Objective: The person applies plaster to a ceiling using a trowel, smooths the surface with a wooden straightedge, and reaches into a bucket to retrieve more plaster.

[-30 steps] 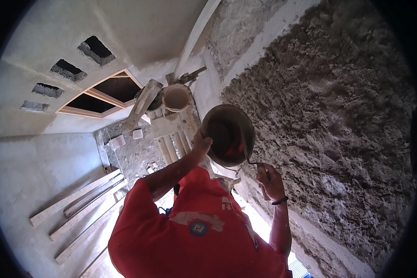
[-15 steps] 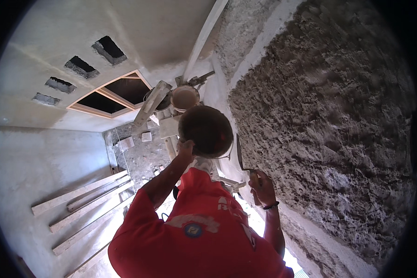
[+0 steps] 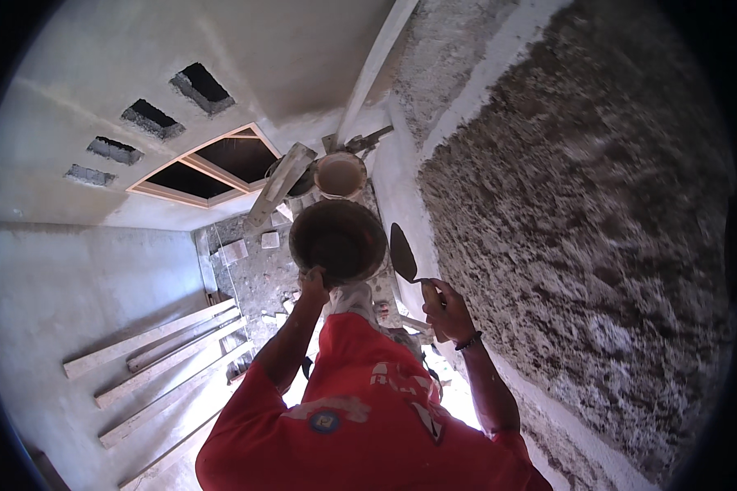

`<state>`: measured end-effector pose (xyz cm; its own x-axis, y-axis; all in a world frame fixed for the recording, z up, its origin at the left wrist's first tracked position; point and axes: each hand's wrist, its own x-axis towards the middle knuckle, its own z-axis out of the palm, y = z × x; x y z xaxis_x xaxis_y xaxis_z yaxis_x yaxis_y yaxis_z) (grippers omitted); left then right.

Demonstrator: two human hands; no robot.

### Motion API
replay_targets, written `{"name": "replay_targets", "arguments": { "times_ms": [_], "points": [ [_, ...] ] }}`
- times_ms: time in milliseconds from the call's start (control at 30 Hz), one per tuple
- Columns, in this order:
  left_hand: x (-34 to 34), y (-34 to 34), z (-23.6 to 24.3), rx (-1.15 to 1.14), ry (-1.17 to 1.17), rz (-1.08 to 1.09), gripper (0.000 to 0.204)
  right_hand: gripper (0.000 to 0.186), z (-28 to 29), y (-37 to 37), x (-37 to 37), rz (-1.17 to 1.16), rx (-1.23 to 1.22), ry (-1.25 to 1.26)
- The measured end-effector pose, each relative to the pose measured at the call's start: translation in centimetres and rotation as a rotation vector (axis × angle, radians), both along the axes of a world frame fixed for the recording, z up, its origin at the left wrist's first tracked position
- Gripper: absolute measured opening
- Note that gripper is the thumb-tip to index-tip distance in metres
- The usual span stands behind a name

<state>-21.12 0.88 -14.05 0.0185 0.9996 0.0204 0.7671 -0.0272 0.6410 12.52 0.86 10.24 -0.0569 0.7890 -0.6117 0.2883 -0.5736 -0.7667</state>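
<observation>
My left hand (image 3: 315, 284) grips the near rim of a round dark bucket (image 3: 338, 214), tilted so that its inside faces up at me. Dark material lies at the bottom, but I cannot make out how much. In my right hand (image 3: 448, 313) is a trowel (image 3: 402, 254), its fingers closed round the handle. The pointed blade is held up just right of the bucket, apart from it. To the right stands a rough wall (image 3: 565, 237) coated in dark, lumpy plaster, with a smoother pale strip along its left edge.
Beyond the bucket stand another round bucket (image 3: 341, 175) and a mortar-stained board (image 3: 282, 185). A wooden window frame (image 3: 206, 170) is set in the far wall. Several planks (image 3: 149, 338) lean at the left. Blocks and rubble lie on the floor (image 3: 258, 266).
The bucket has shifted left and tipped so more of its inside shows. My right hand has drawn the trowel away from the wall, leftward toward the bucket.
</observation>
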Motion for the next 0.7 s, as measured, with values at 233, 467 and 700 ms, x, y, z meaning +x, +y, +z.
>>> {"name": "replay_targets", "arguments": {
  "times_ms": [233,467,700],
  "points": [
    [-3.6,0.8,-5.3,-0.375,0.038,0.095,0.057,0.071,-13.1,11.4,-3.4,-0.003,-0.196,0.083],
    [-6.1,3.2,-12.4,-0.346,-0.656,0.540,0.046,0.031,-35.0,25.6,-9.4,0.116,-0.144,0.063],
    [-6.9,3.1,-21.4,-0.629,-0.713,0.661,0.032,0.037,-49.5,36.8,-16.8,0.258,-0.133,-0.196]
  ]
}}
